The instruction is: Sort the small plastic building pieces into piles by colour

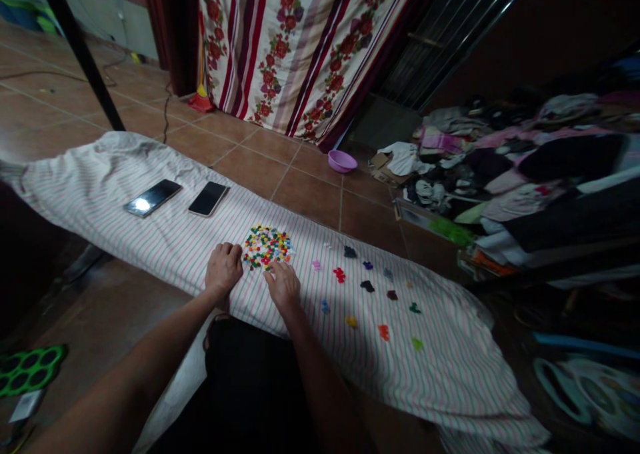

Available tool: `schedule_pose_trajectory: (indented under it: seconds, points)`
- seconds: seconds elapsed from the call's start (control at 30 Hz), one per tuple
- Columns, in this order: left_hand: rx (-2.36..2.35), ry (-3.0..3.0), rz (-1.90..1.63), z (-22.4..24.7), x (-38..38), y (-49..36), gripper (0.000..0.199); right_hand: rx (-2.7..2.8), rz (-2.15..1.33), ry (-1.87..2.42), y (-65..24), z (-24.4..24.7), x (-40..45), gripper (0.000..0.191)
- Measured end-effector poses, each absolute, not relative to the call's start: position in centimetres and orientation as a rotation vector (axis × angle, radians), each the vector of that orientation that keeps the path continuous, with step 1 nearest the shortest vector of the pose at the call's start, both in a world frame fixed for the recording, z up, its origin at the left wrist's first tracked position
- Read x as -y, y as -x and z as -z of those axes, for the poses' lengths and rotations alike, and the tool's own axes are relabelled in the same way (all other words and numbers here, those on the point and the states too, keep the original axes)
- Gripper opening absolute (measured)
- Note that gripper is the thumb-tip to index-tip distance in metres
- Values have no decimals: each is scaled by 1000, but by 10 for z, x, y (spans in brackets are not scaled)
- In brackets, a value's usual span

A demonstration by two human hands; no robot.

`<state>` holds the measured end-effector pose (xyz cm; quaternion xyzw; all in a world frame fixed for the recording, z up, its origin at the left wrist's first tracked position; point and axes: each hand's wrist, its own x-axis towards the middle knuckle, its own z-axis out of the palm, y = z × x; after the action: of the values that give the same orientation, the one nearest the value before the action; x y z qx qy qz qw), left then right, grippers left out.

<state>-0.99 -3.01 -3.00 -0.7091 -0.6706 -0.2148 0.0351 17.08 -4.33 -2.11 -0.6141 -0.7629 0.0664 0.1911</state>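
A spread of small mixed-colour pieces [267,246] lies on the striped cloth [280,214]. My left hand [224,267] rests at its left edge, fingers curled down; whether anything is under them is hidden. At the near edge of the spread, my right hand [284,286] has its fingers bent together over the pieces, and what they hold is too small to make out. To the right sit small single-colour groups, among them red [339,275], black [367,286], yellow [351,321], orange [383,333] and light green [417,343].
Two phones, one [153,197] reflecting a light and another [209,199] beside it, lie on the cloth's left part. Beyond the far edge, a purple bowl [343,161] stands on the tiled floor. Piled clothes [530,154] fill the right side.
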Motion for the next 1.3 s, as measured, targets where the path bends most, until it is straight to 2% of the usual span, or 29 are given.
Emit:
schedule_pose_trajectory:
  seconds: [0.4,0.87,1.1,1.3]
  points:
    - [2060,2174,652,27,31,9,22,2124,-221,1768,-166,18,45,8]
    - [2045,2162,646,25,31,9,23,2097,-203,1763,-180,16,61,24]
    - [2013,2162,619,26,31,10,25,2069,-186,1770,-203,13,74,17]
    - [1992,2166,646,29,30,11,28,2013,-144,1848,-226,10,81,19]
